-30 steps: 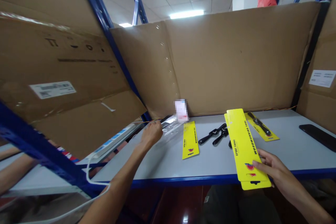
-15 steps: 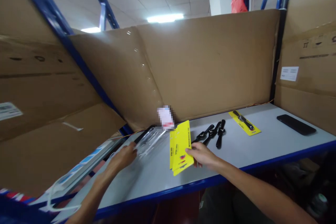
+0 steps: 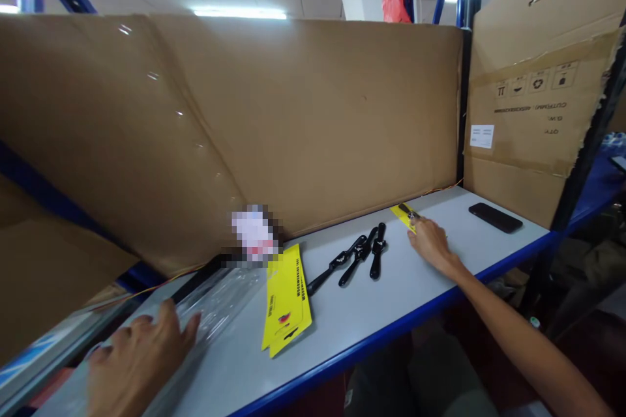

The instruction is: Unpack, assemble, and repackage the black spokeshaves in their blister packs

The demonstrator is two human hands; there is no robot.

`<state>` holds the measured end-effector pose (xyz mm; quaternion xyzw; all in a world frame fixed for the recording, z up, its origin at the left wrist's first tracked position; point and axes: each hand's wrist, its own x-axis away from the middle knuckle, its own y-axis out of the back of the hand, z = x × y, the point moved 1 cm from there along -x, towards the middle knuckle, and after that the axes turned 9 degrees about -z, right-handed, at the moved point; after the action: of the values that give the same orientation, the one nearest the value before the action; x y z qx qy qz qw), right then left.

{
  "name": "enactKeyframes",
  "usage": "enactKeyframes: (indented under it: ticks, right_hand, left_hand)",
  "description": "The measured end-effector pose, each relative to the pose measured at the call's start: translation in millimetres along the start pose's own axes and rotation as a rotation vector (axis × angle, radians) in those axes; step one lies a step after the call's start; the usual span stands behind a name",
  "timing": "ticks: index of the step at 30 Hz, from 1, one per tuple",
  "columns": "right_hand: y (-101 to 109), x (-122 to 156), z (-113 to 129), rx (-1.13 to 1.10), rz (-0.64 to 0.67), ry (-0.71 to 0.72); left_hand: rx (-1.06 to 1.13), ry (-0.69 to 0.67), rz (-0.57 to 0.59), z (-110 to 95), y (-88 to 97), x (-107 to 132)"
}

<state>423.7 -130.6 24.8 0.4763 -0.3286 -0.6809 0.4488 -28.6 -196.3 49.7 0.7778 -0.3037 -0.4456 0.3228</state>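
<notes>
My left hand [image 3: 139, 361] is spread over clear plastic packaging [image 3: 220, 303] at the left of the table, with no firm grip visible. On the right, my right hand [image 3: 433, 244] has its fingers closed on the near end of a yellow card [image 3: 398, 211] bearing a black spokeshave [image 3: 405, 210]; the hand hides part of both. Between my hands lie overlapping yellow backing cards [image 3: 286, 303]. Beside them, several loose black spokeshaves [image 3: 376, 251] rest on the tabletop.
A black phone [image 3: 495, 217] lies toward the right end of the grey table [image 3: 372, 306], which has a blue front edge. Cardboard [image 3: 317, 124] walls off the back, and a carton [image 3: 523, 117] stands at the right. A blurred-out white item [image 3: 254, 232] leans at the back left.
My right hand has let go of the yellow backing cards and moved right to the carded spokeshave. My left hand has come nearer, its fingers spreading. The view has turned right.
</notes>
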Motion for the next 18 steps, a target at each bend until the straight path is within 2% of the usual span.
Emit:
enactKeyframes:
  ticks: [3,4,7,11,14,18]
  right_hand:
    - [1.8,-12.2,-37.0,0.106,0.001,-0.107]
    - [-0.3,-15.4,-44.3,0.127,0.022,-0.131]
    - [-10.2,-29.6,-52.8,0.149,0.101,-0.174]
    - [-18.0,-61.5,-50.3,0.111,0.261,-0.223]
    - [-15.9,-82.2,-48.9,0.092,0.35,-0.29]
    - [-11.1,-92.1,-47.4,0.059,0.393,-0.385]
  left_hand:
    - [-0.339,-0.157,-0.044,-3.3,-3.4,1.5]
    - [-0.368,-0.196,-0.081,-6.7,-3.9,3.3]
    - [-0.275,-0.316,-0.23,-28.9,-3.0,14.5]
    - [-0.065,-0.464,-0.392,-74.8,-2.4,41.2]
    - [0.085,-0.61,-0.398,-104.0,-5.6,64.1]
    - [0.216,-0.716,-0.405,-128.4,-10.4,91.9]
